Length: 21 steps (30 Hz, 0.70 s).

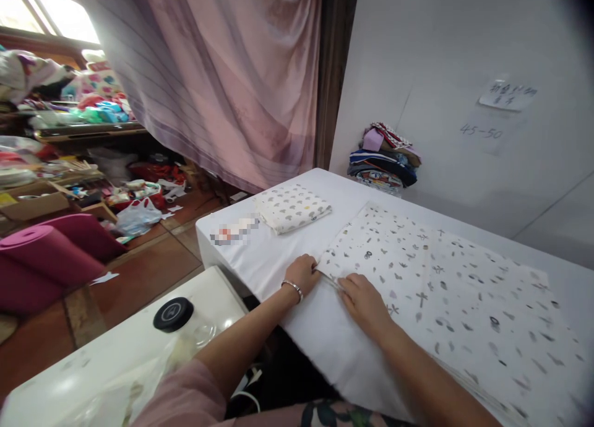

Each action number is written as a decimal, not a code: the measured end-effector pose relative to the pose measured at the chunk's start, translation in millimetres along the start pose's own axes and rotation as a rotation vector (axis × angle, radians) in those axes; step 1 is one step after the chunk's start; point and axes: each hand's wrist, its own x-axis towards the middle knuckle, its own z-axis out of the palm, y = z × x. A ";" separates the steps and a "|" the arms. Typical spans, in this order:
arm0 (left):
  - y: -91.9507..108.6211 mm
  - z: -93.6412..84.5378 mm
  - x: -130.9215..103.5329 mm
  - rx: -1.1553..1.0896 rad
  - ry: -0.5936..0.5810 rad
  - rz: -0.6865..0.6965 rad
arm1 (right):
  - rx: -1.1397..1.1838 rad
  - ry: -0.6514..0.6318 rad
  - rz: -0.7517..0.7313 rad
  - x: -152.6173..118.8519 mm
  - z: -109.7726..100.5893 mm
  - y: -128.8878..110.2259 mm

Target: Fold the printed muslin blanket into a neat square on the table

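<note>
So the printed cloth [440,278] was spread over the right part of the white table [283,260], its near right end running out of view and the right forearm [422,359] covering a bit of its near edge. The left hand [302,275] had the near left corner pinched between thumb and fingers, and the right hand [365,300] was closed on the edge just beside it; couldn't really see the fingertips on either. A folded cloth [294,208] lay farther back, next to a small strip [234,231] pixelated past reading. The container under the black lid [173,314] was tough to make out, and the lid's round mark was too faint to read. On the wall [431,49], the upper note [507,96] had handwritten characters I couldn't properly decipher, but the lower note [482,130] clearly said "45-50".
</note>
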 end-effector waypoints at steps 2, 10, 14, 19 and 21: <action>-0.4 -2.6 0.2 -0.003 -0.024 -0.056 | -0.033 -0.018 -0.012 2.9 6.2 -2.8; 1.0 -3.6 -3.1 0.079 -0.066 -0.037 | -0.005 -0.041 -0.003 6.7 11.7 -4.4; 0.3 -1.9 -4.0 0.063 -0.050 -0.024 | 0.029 -0.018 -0.067 13.5 15.9 -7.4; -7.9 -6.1 -0.8 -0.033 -0.098 -0.047 | 0.006 -0.040 -0.087 15.9 25.0 -5.5; -12.7 -9.2 2.9 -0.139 -0.155 -0.050 | 0.006 -0.039 -0.087 14.6 28.3 -3.7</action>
